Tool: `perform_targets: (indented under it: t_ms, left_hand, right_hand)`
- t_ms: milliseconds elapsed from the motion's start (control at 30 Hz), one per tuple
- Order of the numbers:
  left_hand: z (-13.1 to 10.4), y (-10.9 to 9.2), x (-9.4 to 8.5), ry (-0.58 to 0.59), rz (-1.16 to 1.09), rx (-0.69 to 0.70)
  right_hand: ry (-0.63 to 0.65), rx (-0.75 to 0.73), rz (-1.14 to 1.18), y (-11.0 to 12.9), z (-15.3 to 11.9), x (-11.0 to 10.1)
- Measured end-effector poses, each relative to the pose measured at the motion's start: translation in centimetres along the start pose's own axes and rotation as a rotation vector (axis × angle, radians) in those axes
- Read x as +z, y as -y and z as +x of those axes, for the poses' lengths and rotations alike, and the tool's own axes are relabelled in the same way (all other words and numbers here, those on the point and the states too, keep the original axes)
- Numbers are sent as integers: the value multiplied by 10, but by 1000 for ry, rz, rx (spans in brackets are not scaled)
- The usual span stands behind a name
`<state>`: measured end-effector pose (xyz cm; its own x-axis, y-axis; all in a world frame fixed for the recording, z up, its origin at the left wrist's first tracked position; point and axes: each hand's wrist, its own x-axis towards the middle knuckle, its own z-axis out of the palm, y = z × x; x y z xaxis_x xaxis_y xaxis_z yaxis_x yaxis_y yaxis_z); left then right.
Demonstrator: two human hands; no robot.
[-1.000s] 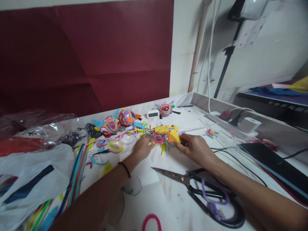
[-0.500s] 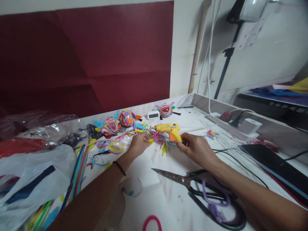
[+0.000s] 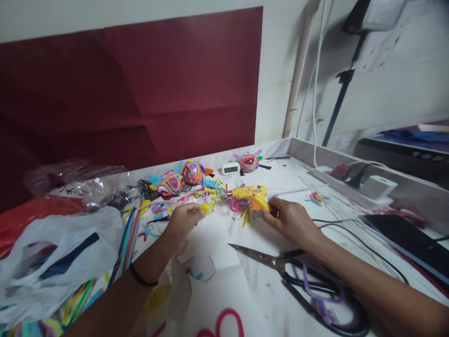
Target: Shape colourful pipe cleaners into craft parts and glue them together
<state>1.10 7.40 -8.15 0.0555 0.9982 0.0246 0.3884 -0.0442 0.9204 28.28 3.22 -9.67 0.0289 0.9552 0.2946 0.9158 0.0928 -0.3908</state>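
Observation:
My right hand (image 3: 294, 220) is closed round the handle of a yellow glue gun (image 3: 248, 193), whose metal nozzle points left. Between the fingertips of my left hand (image 3: 185, 219) is a small yellow pipe-cleaner piece (image 3: 206, 208), just left of and below the nozzle. I cannot tell whether nozzle and piece touch. Pink, orange and yellow pipe-cleaner scraps (image 3: 245, 216) lie under the gun. Behind my left hand sit two multicoloured fish-like pipe-cleaner figures, one with a red triangle (image 3: 171, 182) and a rounder one (image 3: 193, 173).
Large black-handled scissors (image 3: 277, 264) lie open-bladed near my right forearm. At the back stand a white digital timer (image 3: 230, 168) and another pipe-cleaner figure (image 3: 249, 162). A power strip (image 3: 351, 189) and black phone-like slab (image 3: 403, 234) are right; plastic bags (image 3: 77, 243) are left.
My left hand has drawn back leftward and toward me, bringing the yellow pipe-cleaner piece away from the pile. The glue gun stays in my right hand; the whole view has shifted slightly.

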Motion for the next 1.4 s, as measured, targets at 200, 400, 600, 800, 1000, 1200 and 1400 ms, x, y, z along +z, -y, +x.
perform_targets:
  t_ms: [200,400,600,800,1000,1200,1400]
  left_hand:
    - [-21,-1,3,36,-163,-91]
    - [-28,-1,13,-23,-320,-159]
    - [-29,-8,20,-13,-403,-182]
    - [-32,-9,23,2,-458,-183]
    - [-33,-6,26,21,-486,-182]
    - [-34,-8,28,4,-503,-188]
    - [-36,-8,29,4,-507,-191]
  right_hand:
    - [70,-15,-50,0,-1,5]
    - [70,-42,18,4,-5,6]
    - [77,-69,52,11,-12,2]
    - [48,-118,32,10,-13,4]
    - [19,-172,-8,9,-14,5]
    - [1,-197,-45,13,-18,4]
    - [-60,-204,-105,9,-18,7]
